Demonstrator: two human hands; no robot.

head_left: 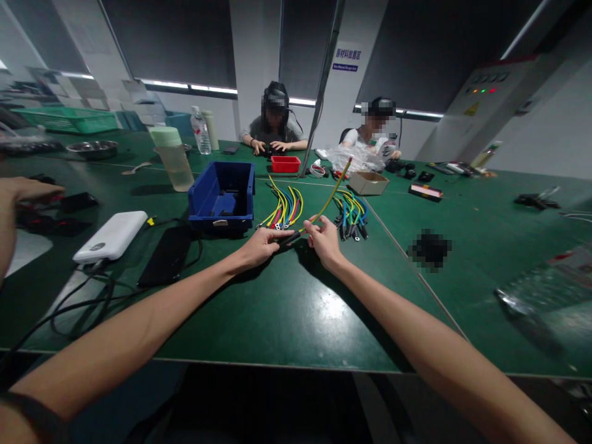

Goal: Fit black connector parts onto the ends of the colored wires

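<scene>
My right hand (325, 240) is closed in a pinch on a yellow-green wire (333, 192), whose free end sticks up and away to the right. At the wire's near end is a black sleeve (290, 239), and my left hand (260, 248) grips it with the fingers closed. Both hands are just above the table. Beyond them lies a bundle of yellow, blue and red wires (287, 206) with metal ring ends. To the right is a second bundle of wires (352, 213), their near ends covered in black sleeves.
A blue bin (222, 197) holding dark pieces stands left of the wires. Further left are a phone (165, 256), a white power bank (111, 236) with cables and a bottle (171, 159). Two people sit across the table; another person's arm (23, 191) reaches in at far left.
</scene>
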